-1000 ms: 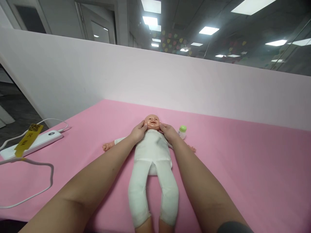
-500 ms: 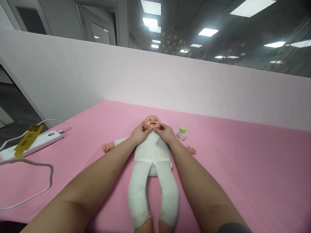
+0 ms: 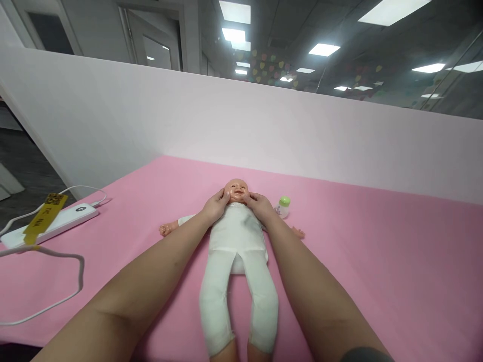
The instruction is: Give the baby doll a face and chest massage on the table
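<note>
A baby doll [image 3: 237, 231] with a white cloth body lies on its back, its head away from me and its legs toward me. My left hand [image 3: 217, 205] cups the left side of its head, the thumb on the cheek near the jaw. On the opposite cheek rests the thumb of my right hand [image 3: 259, 205], which clasps that side. The other fingers of both hands are partly hidden beside and behind the head. Each forearm passes over one of the doll's outstretched arms. Just beyond my right wrist stands a small clear bottle with a green cap [image 3: 284, 206].
Pink cloth [image 3: 358, 251] covers the table. At the left lies a white power strip [image 3: 71, 221] with cables and a yellow tag [image 3: 45, 218]. A white partition [image 3: 264, 130] rises behind the table.
Both thumbs have slid outward and up, from under the doll's chin to its cheeks. The doll's body lies as before.
</note>
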The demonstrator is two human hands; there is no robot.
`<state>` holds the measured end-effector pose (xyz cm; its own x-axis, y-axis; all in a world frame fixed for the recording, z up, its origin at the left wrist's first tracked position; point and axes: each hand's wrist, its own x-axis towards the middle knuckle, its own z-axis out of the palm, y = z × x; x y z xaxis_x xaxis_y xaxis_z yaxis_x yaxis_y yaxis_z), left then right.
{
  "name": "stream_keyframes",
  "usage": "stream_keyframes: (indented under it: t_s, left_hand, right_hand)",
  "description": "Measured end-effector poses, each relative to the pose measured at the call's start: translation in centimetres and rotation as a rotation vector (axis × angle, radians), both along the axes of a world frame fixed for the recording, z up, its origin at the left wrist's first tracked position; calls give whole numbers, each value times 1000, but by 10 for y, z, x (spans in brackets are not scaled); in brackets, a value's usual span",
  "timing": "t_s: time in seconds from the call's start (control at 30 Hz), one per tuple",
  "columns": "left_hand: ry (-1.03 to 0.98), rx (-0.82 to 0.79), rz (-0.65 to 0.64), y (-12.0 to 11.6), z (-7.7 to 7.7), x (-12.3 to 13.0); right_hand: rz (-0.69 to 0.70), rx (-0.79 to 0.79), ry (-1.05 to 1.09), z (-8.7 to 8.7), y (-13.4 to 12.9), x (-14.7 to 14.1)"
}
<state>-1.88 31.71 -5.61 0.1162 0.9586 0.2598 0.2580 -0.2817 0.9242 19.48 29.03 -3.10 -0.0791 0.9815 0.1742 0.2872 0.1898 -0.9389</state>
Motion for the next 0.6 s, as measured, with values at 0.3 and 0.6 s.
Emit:
stream_keyframes:
  t_s: [0.3,0.6]
  left_hand:
    - [107,-30,0,-5,5,-1]
    - [-72,-15,-70,-2,2,-1]
  right_hand:
    - [-66,53,-132,-2,3,-5]
    - [95,-62,99,3,-6,4]
